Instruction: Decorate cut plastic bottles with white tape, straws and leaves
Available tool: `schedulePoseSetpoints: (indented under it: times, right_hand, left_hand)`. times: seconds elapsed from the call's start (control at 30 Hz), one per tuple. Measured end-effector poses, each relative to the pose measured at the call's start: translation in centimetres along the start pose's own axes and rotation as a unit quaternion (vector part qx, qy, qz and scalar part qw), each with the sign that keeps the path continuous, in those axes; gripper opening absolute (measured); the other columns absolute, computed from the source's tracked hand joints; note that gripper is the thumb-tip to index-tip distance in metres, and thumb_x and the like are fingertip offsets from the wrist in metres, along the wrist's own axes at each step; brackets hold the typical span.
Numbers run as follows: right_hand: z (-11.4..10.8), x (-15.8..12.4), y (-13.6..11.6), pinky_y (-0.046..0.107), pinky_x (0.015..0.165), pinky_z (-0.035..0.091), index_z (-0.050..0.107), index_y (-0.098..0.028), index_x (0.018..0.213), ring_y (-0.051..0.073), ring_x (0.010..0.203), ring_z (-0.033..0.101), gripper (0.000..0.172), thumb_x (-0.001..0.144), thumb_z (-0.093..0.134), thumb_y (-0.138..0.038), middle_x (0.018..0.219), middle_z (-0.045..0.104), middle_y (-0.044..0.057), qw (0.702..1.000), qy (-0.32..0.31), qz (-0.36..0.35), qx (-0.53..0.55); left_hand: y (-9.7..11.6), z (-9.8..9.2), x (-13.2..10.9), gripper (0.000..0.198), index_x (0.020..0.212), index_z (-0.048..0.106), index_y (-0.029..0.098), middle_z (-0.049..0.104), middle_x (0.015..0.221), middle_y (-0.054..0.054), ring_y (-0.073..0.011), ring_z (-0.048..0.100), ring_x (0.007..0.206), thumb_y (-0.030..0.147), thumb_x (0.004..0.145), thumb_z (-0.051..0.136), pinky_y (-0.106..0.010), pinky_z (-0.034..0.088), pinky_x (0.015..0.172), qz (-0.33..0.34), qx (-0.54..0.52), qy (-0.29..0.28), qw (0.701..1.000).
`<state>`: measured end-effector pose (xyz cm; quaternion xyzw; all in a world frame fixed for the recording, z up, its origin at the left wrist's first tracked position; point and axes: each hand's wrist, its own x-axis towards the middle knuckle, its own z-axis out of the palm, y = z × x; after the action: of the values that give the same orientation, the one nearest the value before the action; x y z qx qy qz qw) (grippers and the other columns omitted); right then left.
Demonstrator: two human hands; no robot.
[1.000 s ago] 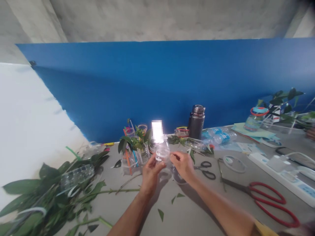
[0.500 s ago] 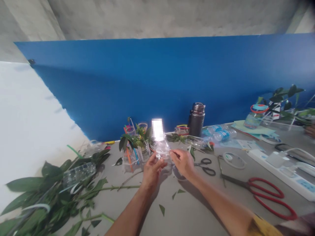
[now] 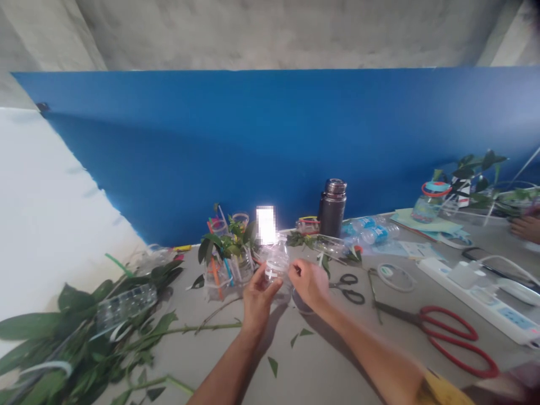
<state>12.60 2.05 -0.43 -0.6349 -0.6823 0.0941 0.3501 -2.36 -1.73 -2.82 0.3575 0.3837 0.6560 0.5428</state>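
My left hand (image 3: 259, 298) grips a clear plastic bottle (image 3: 276, 264) around its lower body and holds it upright above the grey table (image 3: 211, 351). A bright pixelated patch (image 3: 265, 225) covers the area just above the bottle's neck. My right hand (image 3: 310, 284) sits close against the bottle's right side, fingers curled, and whatever they pinch is too small to tell. Below that hand, a clear plastic cup or bottle base (image 3: 300, 304) rests on the table, partly hidden.
Behind the hands stand clear cut bottles with leaves and coloured straws (image 3: 223, 273). Right of them are black scissors (image 3: 350, 289), red-handled shears (image 3: 447, 337), a dark flask (image 3: 332, 208) and a white power strip (image 3: 476, 298). Leafy stems (image 3: 84, 337) lie left. A co-worker's hand (image 3: 525, 228) shows far right.
The whole view has shifted slightly left. My right hand has drawn slightly away from the bottle, and more of the co-worker's hand shows at the right edge.
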Motion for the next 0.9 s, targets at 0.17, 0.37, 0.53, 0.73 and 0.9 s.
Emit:
schedulePoseSetpoints:
  times: [0.17, 0.37, 0.53, 0.73, 0.9]
  right_hand:
    - [-0.8, 0.2, 0.3, 0.026, 0.062, 0.039, 0.084, -0.028, 0.09, 0.019, 0.066, 0.069, 0.024, 0.09, 0.061, -0.025, 0.075, 0.08, 0.001, 0.995, -0.024, -0.015, 0.099]
    - [-0.8, 0.1, 0.5, 0.028, 0.065, 0.047, 0.087, -0.028, 0.098, 0.021, 0.065, 0.071, 0.027, 0.09, 0.062, -0.034, 0.072, 0.08, 0.002, 0.986, -0.023, -0.02, 0.162]
    - [-0.5, -0.1, 0.3, 0.027, 0.066, 0.045, 0.085, -0.029, 0.086, 0.02, 0.07, 0.071, 0.02, 0.087, 0.065, -0.031, 0.079, 0.082, 0.002, 0.993, 0.006, -0.015, 0.114]
    - [-0.8, 0.2, 0.4, 0.025, 0.06, 0.039, 0.077, -0.027, 0.072, 0.017, 0.065, 0.065, 0.013, 0.078, 0.065, -0.025, 0.073, 0.078, 0.0, 0.993, 0.005, 0.007, 0.119]
    - [-1.4, 1.1, 0.9, 0.026, 0.059, 0.045, 0.069, -0.022, 0.061, 0.017, 0.06, 0.063, 0.017, 0.072, 0.057, -0.029, 0.061, 0.071, 0.002, 0.936, -0.094, 0.025, 0.339]
  left_hand:
    - [0.2, 0.2, 0.1, 0.056, 0.122, 0.078, 0.023, 0.079, 0.122, -0.009, -0.023, 0.074, 0.104, 0.034, 0.071, 0.096, -0.036, 0.058, 0.092, -0.031, -0.03, 0.002, 0.999]
    - [0.6, 0.5, 0.1, 0.054, 0.118, 0.078, 0.023, 0.079, 0.122, -0.009, -0.0225, 0.074, 0.103, 0.034, 0.068, 0.097, -0.034, 0.058, 0.089, -0.013, -0.031, 0.006, 0.999]
    - [0.7, 0.7, -0.2, 0.059, 0.124, 0.078, 0.025, 0.079, 0.124, -0.008, -0.0258, 0.073, 0.113, 0.023, 0.068, 0.096, -0.035, 0.056, 0.096, 0.045, 0.034, 0.04, 0.998]
    - [0.8, 0.8, -0.4, 0.062, 0.123, 0.078, 0.024, 0.078, 0.126, -0.008, -0.0289, 0.07, 0.118, 0.02, 0.064, 0.097, -0.036, 0.056, 0.095, 0.059, 0.037, 0.041, 0.997]
    - [0.7, 0.0, 0.0, 0.036, 0.105, 0.075, 0.02, 0.08, 0.103, -0.008, -0.0234, 0.074, 0.09, 0.037, 0.076, 0.087, -0.035, 0.057, 0.078, -0.076, -0.088, -0.011, 0.993]
